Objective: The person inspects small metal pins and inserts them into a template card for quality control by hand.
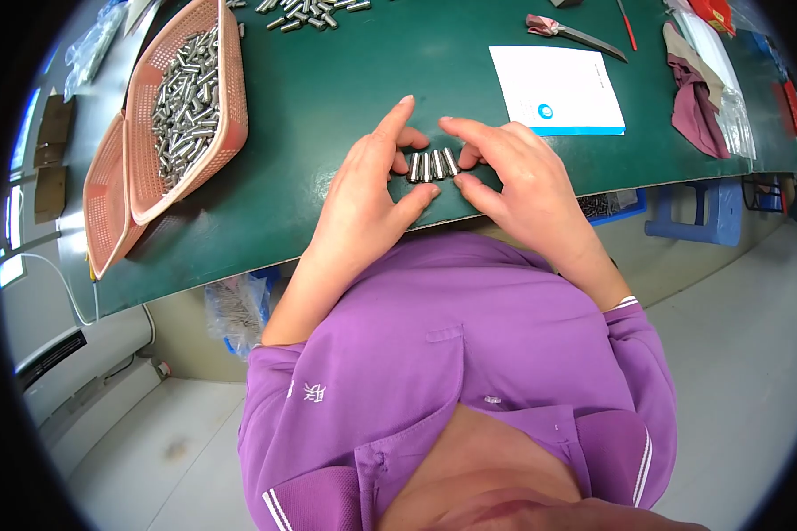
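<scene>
Several short, shiny metal pins [433, 165] lie side by side in a row near the table's front edge. To their left is my left hand [363, 190], its index finger stretched forward and its thumb tip by the near ends of the pins. On the right, my right hand [530, 184] curves around the other side, with thumb and index finger apart. Fingertips of both hands are at or against the outer pins; exact contact is hard to make out. Neither hand is closed around a pin.
At left, a pink plastic basket [232, 133] full of similar pins overlaps another pink basket [106, 190]. Loose pins [305, 12] lie at the back. A white sheet with a blue edge [558, 88], a wrapped-handle blade [584, 37] and a maroon cloth [695, 111] are on the right.
</scene>
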The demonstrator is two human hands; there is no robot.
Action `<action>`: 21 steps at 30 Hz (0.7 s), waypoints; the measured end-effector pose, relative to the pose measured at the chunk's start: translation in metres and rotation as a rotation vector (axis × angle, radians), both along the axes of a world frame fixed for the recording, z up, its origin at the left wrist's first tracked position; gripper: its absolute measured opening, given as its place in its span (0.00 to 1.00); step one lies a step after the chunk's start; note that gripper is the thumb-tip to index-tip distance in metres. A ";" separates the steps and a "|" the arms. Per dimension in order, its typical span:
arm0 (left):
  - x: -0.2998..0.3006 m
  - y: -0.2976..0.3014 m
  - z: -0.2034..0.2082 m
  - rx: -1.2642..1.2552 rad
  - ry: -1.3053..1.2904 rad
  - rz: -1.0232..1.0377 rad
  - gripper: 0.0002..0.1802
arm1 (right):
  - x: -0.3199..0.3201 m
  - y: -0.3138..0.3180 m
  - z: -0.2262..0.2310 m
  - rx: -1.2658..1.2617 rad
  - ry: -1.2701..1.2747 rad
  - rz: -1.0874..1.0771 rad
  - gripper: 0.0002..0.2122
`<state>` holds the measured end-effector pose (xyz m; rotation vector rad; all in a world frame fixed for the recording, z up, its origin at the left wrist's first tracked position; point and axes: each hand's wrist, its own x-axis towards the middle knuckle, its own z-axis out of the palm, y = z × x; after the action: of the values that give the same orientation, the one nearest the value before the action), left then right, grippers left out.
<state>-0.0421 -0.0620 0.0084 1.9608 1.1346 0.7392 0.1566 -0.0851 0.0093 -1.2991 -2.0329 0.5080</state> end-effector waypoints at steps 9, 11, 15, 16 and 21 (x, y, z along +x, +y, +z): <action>-0.001 -0.001 0.000 -0.028 -0.027 0.034 0.48 | -0.001 0.000 -0.002 0.023 0.009 0.012 0.23; -0.001 -0.001 0.001 -0.013 -0.022 0.036 0.47 | -0.002 0.000 -0.002 0.025 0.015 0.014 0.23; -0.004 0.001 0.000 0.049 0.020 0.011 0.44 | -0.003 0.000 -0.001 0.016 0.019 0.026 0.23; -0.004 0.002 0.000 0.048 0.021 0.011 0.44 | -0.003 0.000 -0.001 0.014 0.023 0.028 0.23; -0.002 0.001 0.001 0.086 0.040 0.010 0.41 | -0.001 -0.002 -0.002 0.010 0.031 0.023 0.23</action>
<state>-0.0439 -0.0608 0.0097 2.0514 1.1539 0.7689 0.1552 -0.0873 0.0076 -1.2561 -2.0241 0.5250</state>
